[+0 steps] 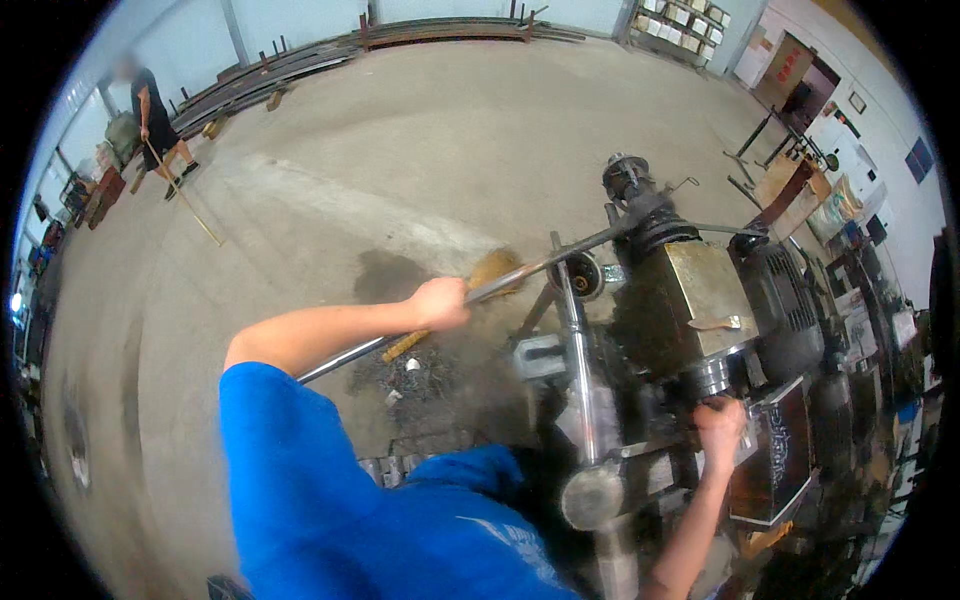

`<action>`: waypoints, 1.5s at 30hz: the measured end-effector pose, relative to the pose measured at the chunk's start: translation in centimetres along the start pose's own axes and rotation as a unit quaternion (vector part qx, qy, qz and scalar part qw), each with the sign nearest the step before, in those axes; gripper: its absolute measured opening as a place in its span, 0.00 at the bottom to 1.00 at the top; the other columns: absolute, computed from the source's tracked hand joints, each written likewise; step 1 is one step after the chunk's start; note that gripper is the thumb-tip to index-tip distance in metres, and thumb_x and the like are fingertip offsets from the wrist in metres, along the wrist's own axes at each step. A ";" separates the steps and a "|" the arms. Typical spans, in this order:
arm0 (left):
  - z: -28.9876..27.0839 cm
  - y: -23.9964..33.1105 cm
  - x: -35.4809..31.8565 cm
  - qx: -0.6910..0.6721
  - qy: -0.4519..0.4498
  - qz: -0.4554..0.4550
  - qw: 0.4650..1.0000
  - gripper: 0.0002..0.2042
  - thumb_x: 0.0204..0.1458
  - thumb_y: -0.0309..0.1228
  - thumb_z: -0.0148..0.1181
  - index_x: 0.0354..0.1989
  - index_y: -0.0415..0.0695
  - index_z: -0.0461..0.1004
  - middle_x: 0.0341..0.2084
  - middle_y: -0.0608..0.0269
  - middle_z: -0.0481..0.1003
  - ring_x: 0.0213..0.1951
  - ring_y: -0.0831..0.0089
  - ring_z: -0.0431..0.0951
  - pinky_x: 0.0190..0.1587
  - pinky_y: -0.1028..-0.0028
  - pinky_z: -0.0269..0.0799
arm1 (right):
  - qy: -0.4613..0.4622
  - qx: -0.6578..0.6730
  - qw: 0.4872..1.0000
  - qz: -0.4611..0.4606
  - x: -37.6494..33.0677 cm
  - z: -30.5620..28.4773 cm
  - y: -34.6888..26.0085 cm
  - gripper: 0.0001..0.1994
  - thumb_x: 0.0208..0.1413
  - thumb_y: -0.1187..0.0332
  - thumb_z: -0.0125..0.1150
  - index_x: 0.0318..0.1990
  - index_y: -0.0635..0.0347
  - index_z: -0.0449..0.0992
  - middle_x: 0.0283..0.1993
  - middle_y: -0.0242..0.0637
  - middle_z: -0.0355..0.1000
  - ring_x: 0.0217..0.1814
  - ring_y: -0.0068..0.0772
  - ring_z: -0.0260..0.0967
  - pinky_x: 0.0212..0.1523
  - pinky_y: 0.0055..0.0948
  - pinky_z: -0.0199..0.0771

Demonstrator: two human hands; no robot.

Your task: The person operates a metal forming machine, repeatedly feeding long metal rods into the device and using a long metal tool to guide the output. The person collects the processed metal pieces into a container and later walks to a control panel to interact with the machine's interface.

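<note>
My left hand (438, 303) is wrapped round a long metal bar (548, 264), which slants from beside my left arm up to the dark round head (655, 220) of a machine. Over on the right, my right hand (720, 424) is closed just below a shiny ridged metal cylinder (711, 376) on the machine's near side. What its fingers grip is hidden. Between my arms stands a bright steel rod (581, 370), with a round grey knob-like end (592, 497) below it. A paintbrush (714, 323) lies on top of the machine's box-shaped housing (690, 290).
Dark metal shavings (430, 395) and a broom head (497, 272) lie on the floor ahead. A motor (785, 300) and a dark tray (770, 455) flank the machine. Far left, another person (155, 120) holds a long stick (190, 208). Long metal stock (445, 33) lies along the back wall.
</note>
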State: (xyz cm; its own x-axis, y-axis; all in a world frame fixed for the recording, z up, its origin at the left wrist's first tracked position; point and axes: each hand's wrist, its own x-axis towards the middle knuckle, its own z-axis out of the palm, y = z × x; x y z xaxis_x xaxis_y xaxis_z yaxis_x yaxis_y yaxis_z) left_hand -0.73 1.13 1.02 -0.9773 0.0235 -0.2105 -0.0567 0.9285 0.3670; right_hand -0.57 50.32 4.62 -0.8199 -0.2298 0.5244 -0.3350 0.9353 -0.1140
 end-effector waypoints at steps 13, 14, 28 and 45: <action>-0.4 -0.6 1.9 -0.007 -0.049 0.007 0.999 0.12 0.40 0.34 0.53 0.24 0.36 0.72 0.20 0.45 0.72 0.25 0.56 0.74 0.29 0.62 0.69 | -0.226 -0.154 0.949 0.155 1.1 0.6 -0.9 0.12 0.36 0.63 0.58 0.22 0.65 0.76 0.26 0.46 0.71 0.30 0.44 0.69 0.35 0.38 0.69; -3.1 3.5 0.1 -0.072 -0.060 -0.009 0.996 0.10 0.39 0.31 0.55 0.23 0.35 0.73 0.17 0.52 0.73 0.21 0.65 0.74 0.27 0.68 0.70 | -0.211 -0.165 0.939 0.215 1.5 -0.9 -2.3 0.12 0.35 0.63 0.56 0.22 0.64 0.76 0.27 0.46 0.71 0.36 0.48 0.68 0.42 0.39 0.67; 0.5 1.1 6.4 -0.374 -0.156 0.049 0.913 0.14 0.41 0.21 0.47 0.38 0.29 0.65 0.18 0.51 0.71 0.21 0.63 0.74 0.25 0.67 0.74 | -0.335 0.040 0.837 0.430 -15.4 -13.5 7.0 0.15 0.30 0.67 0.54 0.25 0.70 0.74 0.34 0.56 0.70 0.40 0.48 0.70 0.43 0.35 0.69; 3.5 8.3 7.4 -0.320 -0.141 -0.048 0.936 0.19 0.52 0.41 0.47 0.39 0.36 0.72 0.32 0.49 0.73 0.37 0.61 0.70 0.45 0.63 0.62 | 0.089 0.202 0.831 0.510 -32.0 -7.0 -8.9 0.23 0.29 0.66 0.55 0.40 0.66 0.73 0.48 0.50 0.66 0.49 0.49 0.63 0.49 0.38 0.63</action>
State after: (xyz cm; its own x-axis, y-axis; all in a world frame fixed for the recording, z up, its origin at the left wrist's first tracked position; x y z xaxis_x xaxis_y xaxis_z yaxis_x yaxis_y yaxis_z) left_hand -7.71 10.27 -0.70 -0.8742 0.1319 -0.4672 -0.3395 0.5218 0.7826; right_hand 31.88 51.19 -5.23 -0.7030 0.7050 0.0933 0.3345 0.4436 -0.8315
